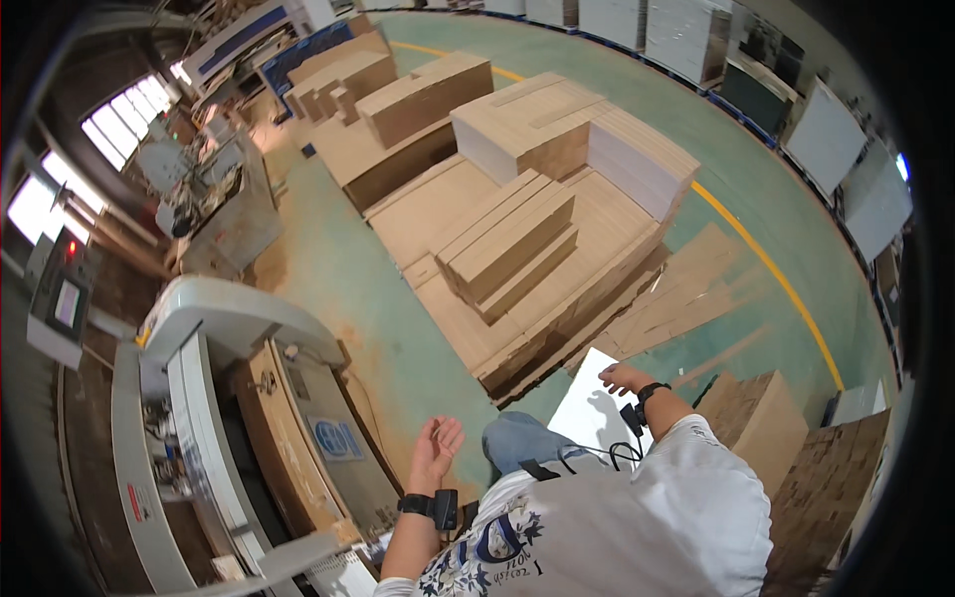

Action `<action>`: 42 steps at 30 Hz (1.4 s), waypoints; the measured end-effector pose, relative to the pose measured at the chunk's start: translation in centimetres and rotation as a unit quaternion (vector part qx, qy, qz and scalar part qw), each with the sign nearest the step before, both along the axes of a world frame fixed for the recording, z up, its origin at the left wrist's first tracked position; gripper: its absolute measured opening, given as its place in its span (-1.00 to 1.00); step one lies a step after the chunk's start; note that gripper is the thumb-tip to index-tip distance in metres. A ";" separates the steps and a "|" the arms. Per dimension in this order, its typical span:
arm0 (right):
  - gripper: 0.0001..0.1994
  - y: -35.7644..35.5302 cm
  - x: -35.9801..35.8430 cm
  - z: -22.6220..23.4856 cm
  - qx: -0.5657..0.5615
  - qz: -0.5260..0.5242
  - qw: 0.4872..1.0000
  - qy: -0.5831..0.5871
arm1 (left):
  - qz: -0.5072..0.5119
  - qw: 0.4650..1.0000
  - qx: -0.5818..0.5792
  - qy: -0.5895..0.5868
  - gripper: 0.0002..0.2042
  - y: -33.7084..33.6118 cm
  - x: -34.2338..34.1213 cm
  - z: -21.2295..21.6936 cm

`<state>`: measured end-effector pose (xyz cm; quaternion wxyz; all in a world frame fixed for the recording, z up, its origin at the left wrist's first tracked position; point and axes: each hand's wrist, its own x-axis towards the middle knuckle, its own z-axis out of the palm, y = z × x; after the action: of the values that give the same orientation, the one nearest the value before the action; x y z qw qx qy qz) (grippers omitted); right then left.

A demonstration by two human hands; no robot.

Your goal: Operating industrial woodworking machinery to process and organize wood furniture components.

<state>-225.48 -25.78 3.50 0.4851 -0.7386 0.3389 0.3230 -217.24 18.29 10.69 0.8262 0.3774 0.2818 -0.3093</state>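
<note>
Right hand on the white sheet, left hand idle

Right hand (625, 378) lay low and right of frame centre, fingers spread flat and touching the upper edge of a white sheet (595, 413). Nothing was pinched; whether the palm pressed down could not be told. The sheet sat tilted, its long axis running from lower left up toward upper right, directly under and below the hand, reaching toward the bent knee in blue trousers (522, 443).

Left hand (436, 450) hung open at lower centre, palm up, fingers loosely fanned, holding nothing and well apart from the sheet. The right hand was clearly the nearer one. Both wrists carried black straps.

Just beyond the right hand, up-frame, stood the big pallet of stacked cardboard (527, 249), its long side running the same diagonal as the sheet. A smaller cardboard stack (761, 423) stood to the right of the forearm. A grey machine (214, 398) filled the lower left.
</note>
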 end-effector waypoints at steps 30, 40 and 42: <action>-0.36 -20.6 38.1 -8.6 0.082 -0.366 0.902 -0.214 | -0.093 0.982 0.164 0.019 -0.47 -20.3 26.7 -16.1; -0.48 -12.6 31.1 -8.1 0.152 -0.337 0.918 -0.143 | -0.012 0.989 0.143 0.029 -0.54 -10.9 22.5 -15.5; -0.48 -8.7 30.7 -6.2 0.147 -0.347 0.913 -0.154 | 0.019 0.994 0.102 0.039 -0.62 -7.7 22.3 -15.8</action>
<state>-194.79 -34.45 -2.66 0.7163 -0.5352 0.4434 0.0626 -194.91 10.63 -5.15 0.7774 0.4421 0.3506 -0.2779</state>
